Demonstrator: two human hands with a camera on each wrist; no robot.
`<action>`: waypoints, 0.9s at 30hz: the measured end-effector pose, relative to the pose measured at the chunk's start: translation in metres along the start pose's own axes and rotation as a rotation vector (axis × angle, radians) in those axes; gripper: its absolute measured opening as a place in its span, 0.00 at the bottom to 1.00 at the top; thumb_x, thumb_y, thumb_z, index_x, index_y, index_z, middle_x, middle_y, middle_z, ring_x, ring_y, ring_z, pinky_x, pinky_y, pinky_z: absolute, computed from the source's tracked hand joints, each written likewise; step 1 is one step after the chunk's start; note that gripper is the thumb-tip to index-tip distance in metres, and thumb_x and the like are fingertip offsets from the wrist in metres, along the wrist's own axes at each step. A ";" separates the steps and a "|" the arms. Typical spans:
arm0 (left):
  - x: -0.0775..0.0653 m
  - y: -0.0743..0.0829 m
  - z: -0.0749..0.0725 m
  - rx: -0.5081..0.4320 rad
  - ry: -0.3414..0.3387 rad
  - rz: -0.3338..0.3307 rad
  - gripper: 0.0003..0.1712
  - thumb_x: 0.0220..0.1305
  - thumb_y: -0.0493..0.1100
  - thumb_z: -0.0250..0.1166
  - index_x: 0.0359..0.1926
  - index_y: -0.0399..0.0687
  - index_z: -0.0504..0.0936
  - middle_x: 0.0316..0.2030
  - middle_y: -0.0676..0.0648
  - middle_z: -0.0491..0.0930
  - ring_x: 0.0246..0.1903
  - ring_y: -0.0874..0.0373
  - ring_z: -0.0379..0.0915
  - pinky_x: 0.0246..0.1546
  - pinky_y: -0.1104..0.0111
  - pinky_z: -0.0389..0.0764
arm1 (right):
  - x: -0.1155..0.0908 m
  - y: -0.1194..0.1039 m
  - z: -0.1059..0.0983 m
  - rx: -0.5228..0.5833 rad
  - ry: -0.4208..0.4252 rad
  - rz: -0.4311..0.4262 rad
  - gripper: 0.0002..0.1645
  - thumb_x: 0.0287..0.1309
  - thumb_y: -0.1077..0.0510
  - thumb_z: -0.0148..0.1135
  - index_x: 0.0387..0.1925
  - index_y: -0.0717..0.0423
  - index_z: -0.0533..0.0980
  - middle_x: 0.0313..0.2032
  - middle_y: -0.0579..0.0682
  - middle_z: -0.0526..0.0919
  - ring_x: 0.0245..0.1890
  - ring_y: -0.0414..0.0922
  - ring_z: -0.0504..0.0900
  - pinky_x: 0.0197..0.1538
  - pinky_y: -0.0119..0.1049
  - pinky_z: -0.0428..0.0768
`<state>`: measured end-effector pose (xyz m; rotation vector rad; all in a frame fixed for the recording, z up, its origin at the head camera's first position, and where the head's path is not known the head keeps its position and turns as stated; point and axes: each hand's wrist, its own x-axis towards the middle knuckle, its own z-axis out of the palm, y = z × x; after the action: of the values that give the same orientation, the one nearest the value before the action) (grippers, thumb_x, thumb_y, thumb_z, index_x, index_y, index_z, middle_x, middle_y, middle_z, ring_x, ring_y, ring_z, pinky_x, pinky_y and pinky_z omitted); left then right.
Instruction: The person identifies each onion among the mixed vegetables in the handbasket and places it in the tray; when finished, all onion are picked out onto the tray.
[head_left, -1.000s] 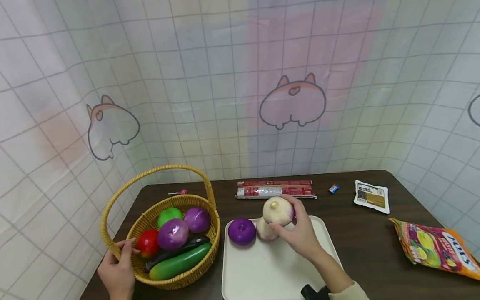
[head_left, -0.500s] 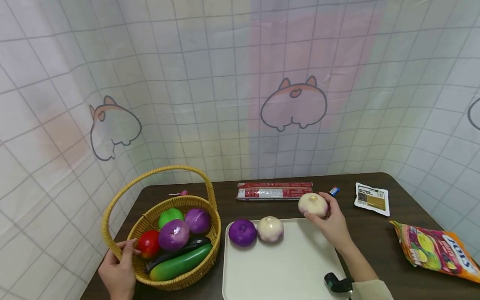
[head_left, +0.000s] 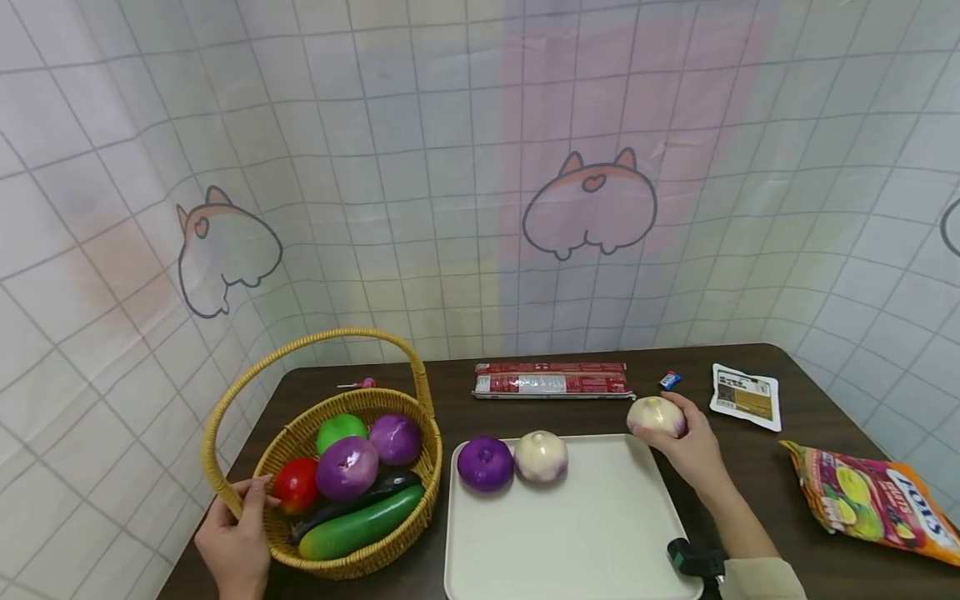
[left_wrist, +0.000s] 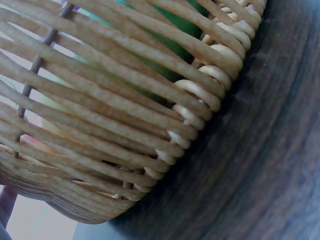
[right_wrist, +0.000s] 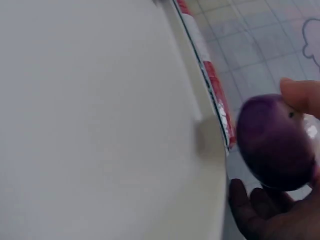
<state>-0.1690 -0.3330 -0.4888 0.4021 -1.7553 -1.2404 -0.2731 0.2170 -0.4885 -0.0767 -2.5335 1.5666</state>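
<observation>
My left hand (head_left: 236, 533) grips the left rim of the wicker basket (head_left: 405, 533), where its handle meets the side. In the basket lie a tomato (head_left: 298, 485), a green vegetable (head_left: 341, 432), two purple onions (head_left: 347, 468), a dark eggplant (head_left: 367, 497) and a long green cucumber (head_left: 360, 523). The left wrist view shows the basket's woven wall (left_wrist: 125, 95) close up. My right hand (head_left: 693, 446) holds a white-and-purple onion (head_left: 654, 415) by its sides at the tray's far right corner; its purple underside (right_wrist: 272, 140) shows in the right wrist view.
On the white tray (head_left: 570, 533) sit a purple onion (head_left: 485, 464) and another white-and-purple one (head_left: 541, 457). Behind it lie long red packets (head_left: 553, 381), a small blue wrapper (head_left: 670, 381) and a white pouch (head_left: 745, 397). A candy bag (head_left: 870, 504) is at right, a lollipop (head_left: 365, 383) behind the basket.
My right hand has carried the onion rightward from above the other white-and-purple one to the tray's far right corner, and lower. My left hand and the basket have stayed put.
</observation>
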 end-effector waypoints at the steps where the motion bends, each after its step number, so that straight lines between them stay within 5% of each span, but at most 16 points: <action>1: 0.000 0.000 0.000 0.000 -0.001 0.000 0.06 0.64 0.33 0.64 0.35 0.31 0.85 0.20 0.54 0.82 0.18 0.70 0.75 0.21 0.80 0.70 | 0.000 0.001 -0.002 -0.005 -0.019 0.010 0.51 0.54 0.45 0.71 0.71 0.58 0.56 0.63 0.64 0.65 0.57 0.56 0.68 0.50 0.40 0.72; 6: 0.000 -0.001 0.000 0.001 -0.002 -0.003 0.06 0.64 0.33 0.64 0.35 0.31 0.85 0.20 0.54 0.83 0.18 0.70 0.75 0.21 0.80 0.69 | -0.001 0.003 -0.005 -0.008 -0.104 0.030 0.51 0.55 0.46 0.71 0.71 0.57 0.56 0.63 0.64 0.66 0.57 0.56 0.69 0.47 0.35 0.74; 12: 0.001 -0.001 0.000 -0.002 0.001 -0.011 0.06 0.64 0.33 0.64 0.35 0.31 0.85 0.21 0.56 0.83 0.18 0.70 0.75 0.22 0.80 0.70 | -0.002 0.000 -0.001 -0.042 -0.197 -0.055 0.49 0.54 0.49 0.72 0.70 0.59 0.58 0.62 0.63 0.70 0.56 0.54 0.72 0.50 0.40 0.74; 27: 0.000 0.001 0.000 -0.001 0.000 -0.009 0.06 0.64 0.31 0.64 0.35 0.27 0.83 0.21 0.56 0.83 0.19 0.70 0.75 0.21 0.80 0.68 | -0.006 -0.009 -0.003 -0.062 -0.270 -0.110 0.47 0.50 0.49 0.74 0.68 0.53 0.63 0.60 0.61 0.72 0.50 0.53 0.75 0.48 0.42 0.75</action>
<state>-0.1686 -0.3330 -0.4878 0.4101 -1.7546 -1.2473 -0.2662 0.2147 -0.4795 0.2808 -2.7325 1.5491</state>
